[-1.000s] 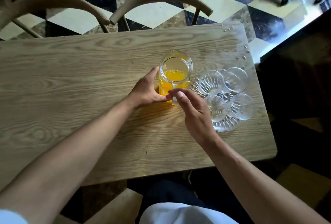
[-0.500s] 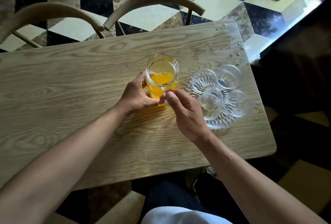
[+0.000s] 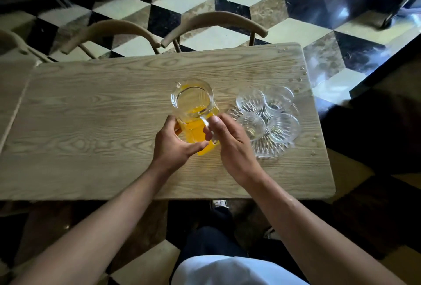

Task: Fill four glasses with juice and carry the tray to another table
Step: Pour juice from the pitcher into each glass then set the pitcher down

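Note:
A clear glass jug [image 3: 193, 111] partly full of orange juice stands on the wooden table [image 3: 91, 125]. My left hand [image 3: 175, 145] curls round the jug's lower left side. My right hand [image 3: 230, 143] grips the jug's clear handle on its near right side. Right of the jug lies a cut-glass tray [image 3: 271, 150] carrying several glasses that hold no juice: far left glass [image 3: 250, 100], far right glass [image 3: 279, 97], near left glass [image 3: 252, 124], near right glass [image 3: 286, 127].
Two curved wooden chair backs [image 3: 214, 22] stand against the table's far edge. Small droplets dot the table's right edge [image 3: 314, 141]. A dark counter [image 3: 387, 107] stands close on the right. The floor is checkered tile.
My left hand has closed round the jug's side and my right hand has taken the handle. The view has pulled back and shifted; the jug stays on the table.

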The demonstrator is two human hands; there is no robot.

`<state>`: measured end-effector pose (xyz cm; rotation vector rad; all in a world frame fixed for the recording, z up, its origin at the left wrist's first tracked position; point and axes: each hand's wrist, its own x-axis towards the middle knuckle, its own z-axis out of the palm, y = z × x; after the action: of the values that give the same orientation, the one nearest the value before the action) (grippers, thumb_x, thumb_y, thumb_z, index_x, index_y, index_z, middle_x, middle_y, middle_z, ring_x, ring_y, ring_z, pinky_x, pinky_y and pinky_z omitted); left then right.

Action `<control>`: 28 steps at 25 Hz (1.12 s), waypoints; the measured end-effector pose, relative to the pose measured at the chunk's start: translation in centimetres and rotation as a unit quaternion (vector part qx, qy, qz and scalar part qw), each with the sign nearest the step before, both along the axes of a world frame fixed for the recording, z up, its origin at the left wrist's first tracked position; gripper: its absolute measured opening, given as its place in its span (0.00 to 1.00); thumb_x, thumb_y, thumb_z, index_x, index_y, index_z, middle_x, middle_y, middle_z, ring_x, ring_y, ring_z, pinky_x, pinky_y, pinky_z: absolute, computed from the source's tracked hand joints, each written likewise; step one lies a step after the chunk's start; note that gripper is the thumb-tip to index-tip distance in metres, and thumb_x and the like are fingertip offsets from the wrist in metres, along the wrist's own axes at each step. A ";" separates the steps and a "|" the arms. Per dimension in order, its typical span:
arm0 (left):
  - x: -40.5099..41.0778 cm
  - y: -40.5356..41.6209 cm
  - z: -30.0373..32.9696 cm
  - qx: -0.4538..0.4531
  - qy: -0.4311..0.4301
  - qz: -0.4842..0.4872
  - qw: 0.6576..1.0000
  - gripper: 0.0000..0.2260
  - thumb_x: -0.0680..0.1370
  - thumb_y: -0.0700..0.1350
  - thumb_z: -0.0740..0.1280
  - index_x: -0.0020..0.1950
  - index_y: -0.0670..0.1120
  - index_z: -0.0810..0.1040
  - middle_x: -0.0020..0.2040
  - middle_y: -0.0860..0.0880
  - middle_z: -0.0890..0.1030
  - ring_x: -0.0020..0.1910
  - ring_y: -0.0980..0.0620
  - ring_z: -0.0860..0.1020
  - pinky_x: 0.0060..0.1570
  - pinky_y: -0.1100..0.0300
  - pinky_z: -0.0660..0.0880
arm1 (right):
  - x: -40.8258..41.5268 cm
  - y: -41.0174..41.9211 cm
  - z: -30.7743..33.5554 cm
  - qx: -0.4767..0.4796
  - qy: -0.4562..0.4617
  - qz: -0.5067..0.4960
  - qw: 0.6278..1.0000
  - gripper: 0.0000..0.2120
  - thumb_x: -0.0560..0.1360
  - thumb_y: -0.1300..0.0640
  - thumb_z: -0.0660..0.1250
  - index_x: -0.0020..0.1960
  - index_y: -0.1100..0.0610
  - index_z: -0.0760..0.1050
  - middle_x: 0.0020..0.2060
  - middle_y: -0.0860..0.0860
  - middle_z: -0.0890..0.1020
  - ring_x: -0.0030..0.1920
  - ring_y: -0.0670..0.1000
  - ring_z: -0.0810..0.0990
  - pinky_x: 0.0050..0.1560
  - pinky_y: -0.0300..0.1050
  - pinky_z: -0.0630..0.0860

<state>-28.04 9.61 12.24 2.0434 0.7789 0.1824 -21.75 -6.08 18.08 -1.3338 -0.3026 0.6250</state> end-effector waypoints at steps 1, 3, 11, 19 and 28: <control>-0.9 -1.6 0.4 0.001 -0.004 0.015 1.000 0.33 0.58 0.55 0.85 0.58 0.51 0.77 0.50 0.52 0.87 0.50 0.53 0.85 0.52 0.51 0.83 | -0.5 -1.2 0.6 0.000 -0.004 0.004 1.000 0.13 0.85 0.61 0.57 0.43 0.61 0.72 0.36 0.55 0.75 0.37 0.36 0.77 0.42 0.29 0.71; -2.3 -5.0 1.3 -0.004 -0.011 0.045 0.999 0.31 0.58 0.53 0.85 0.57 0.52 0.77 0.49 0.53 0.87 0.48 0.54 0.86 0.51 0.50 0.83 | -1.4 -3.7 1.7 0.004 -0.012 0.005 1.000 0.14 0.85 0.61 0.57 0.42 0.63 0.72 0.35 0.57 0.73 0.34 0.36 0.75 0.41 0.27 0.70; -2.8 -18.3 1.9 -0.068 -0.047 0.097 0.992 0.30 0.60 0.47 0.87 0.58 0.51 0.78 0.49 0.54 0.87 0.45 0.62 0.85 0.44 0.68 0.80 | -1.5 -14.5 3.7 0.004 -0.029 0.009 1.000 0.18 0.85 0.61 0.57 0.42 0.72 0.70 0.36 0.58 0.67 0.31 0.41 0.67 0.38 0.25 0.70; 1.7 -24.9 -0.3 -0.164 -0.041 -0.006 0.986 0.33 0.65 0.50 0.85 0.66 0.50 0.75 0.58 0.55 0.84 0.57 0.65 0.81 0.53 0.76 0.72 | 3.4 -21.2 3.0 -0.040 -0.029 -0.064 0.997 0.12 0.77 0.57 0.60 0.36 0.57 0.69 0.31 0.53 0.65 0.31 0.42 0.66 0.36 0.30 0.69; 8.4 -26.8 -5.6 -0.318 0.007 -0.071 0.945 0.40 0.59 0.58 0.85 0.66 0.52 0.74 0.61 0.52 0.84 0.61 0.59 0.83 0.63 0.60 0.79 | 9.4 -22.9 1.1 -0.178 -0.066 -0.073 0.979 0.17 0.82 0.68 0.59 0.35 0.60 0.69 0.30 0.50 0.68 0.30 0.38 0.67 0.34 0.27 0.67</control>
<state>-19.65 -17.18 6.68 1.4750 0.5945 -0.1540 -12.39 -28.94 19.22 -1.7300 -0.2034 0.4811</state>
